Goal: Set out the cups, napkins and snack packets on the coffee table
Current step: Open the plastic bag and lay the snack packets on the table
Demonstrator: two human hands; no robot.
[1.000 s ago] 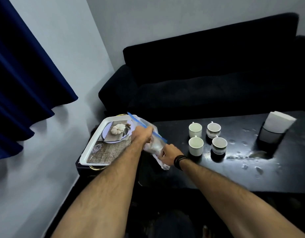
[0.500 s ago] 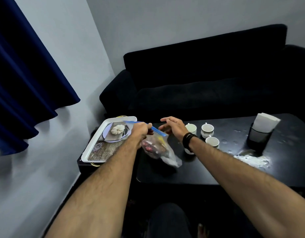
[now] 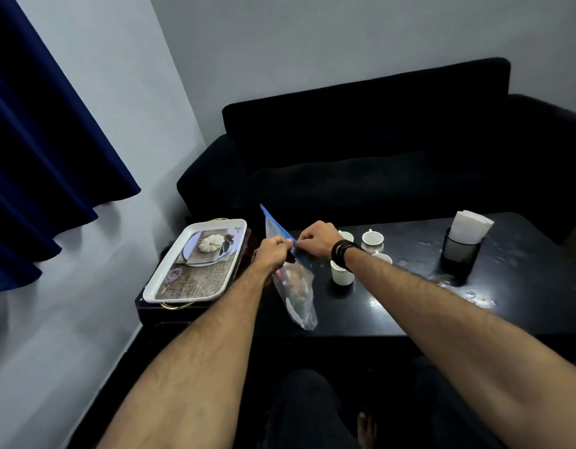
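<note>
Both hands pinch the bag's [image 3: 293, 286] blue zip strip: left hand [image 3: 273, 252] and right hand [image 3: 316, 243], fingers curled. Bag hangs above the table's [image 3: 410, 306] near-left corner. Cups [image 3: 341, 273] stand beyond it. Napkins [image 3: 470, 228] in holder, far right. Tray [image 3: 170, 280] left.

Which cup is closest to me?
The plain white cup at the front of the group, just below the right wrist. The other cups stand farther back, toward the sofa.
</note>
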